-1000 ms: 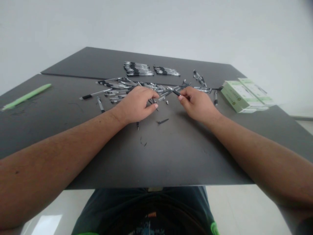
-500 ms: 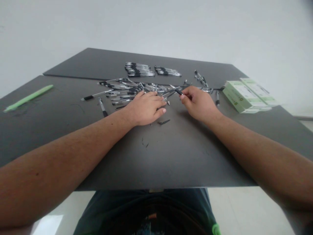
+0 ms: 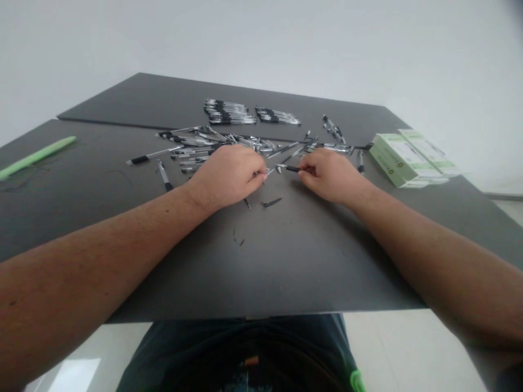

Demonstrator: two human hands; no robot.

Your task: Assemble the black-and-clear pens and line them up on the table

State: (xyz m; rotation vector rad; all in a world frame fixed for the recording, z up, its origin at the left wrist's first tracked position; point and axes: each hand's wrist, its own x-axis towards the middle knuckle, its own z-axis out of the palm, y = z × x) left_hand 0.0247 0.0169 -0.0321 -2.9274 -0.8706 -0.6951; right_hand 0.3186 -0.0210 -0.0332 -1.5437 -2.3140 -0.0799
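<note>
My right hand is closed around a pen with a black grip; its pale tip points left. Just across from that tip, my left hand has thumb and fingers pinched together. A thin clear piece shows by the left fingertips, but I cannot tell whether it is held. Behind and beside the left hand spreads a loose pile of clear pens with black grips. A small dark clip-like piece lies on the table in front of the hands.
Two neat groups of pens, a left bundle and a right bundle, lie farther back. Green-and-white boxes stand at right, near several loose pens. A light green stick lies at far left on the dark table.
My left hand has gone from spread fingers over the pile to a pinch. The pen in my right hand has turned from slanting to nearly level. The view has shifted slightly.
</note>
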